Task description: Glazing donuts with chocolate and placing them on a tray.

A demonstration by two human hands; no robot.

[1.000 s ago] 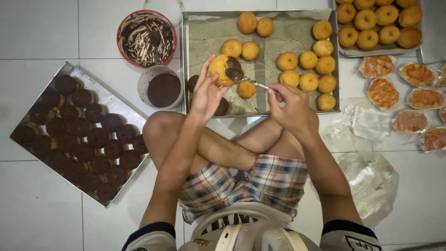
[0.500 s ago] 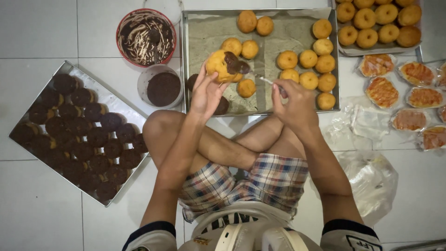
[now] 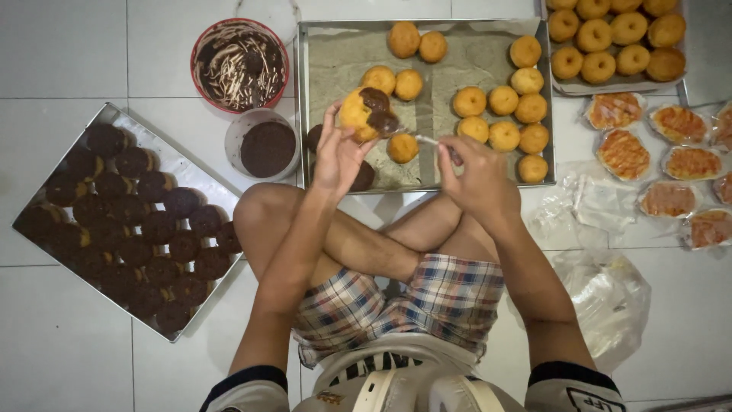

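Note:
My left hand (image 3: 335, 156) holds up a golden doughnut (image 3: 354, 114) partly covered with dark chocolate. My right hand (image 3: 476, 175) grips a metal spoon (image 3: 415, 137) whose tip touches the chocolate on that doughnut. Both hands hover over the near edge of a metal tray (image 3: 335, 53) lined with paper, which carries several plain golden doughnuts (image 3: 503, 99). I sit cross-legged on the tiled floor in checked shorts.
A metal tray (image 3: 183, 164) of several chocolate-coated doughnuts lies at the left. A red bowl (image 3: 240, 65) streaked with chocolate and a small cup of chocolate (image 3: 267, 145) stand beside the middle tray. Another tray of plain doughnuts (image 3: 618, 46), wrapped pastries (image 3: 625, 152) and plastic bags (image 3: 602, 297) lie right.
The spoon has moved left onto the doughnut and spread more chocolate over its top. My left hand has turned the doughnut slightly.

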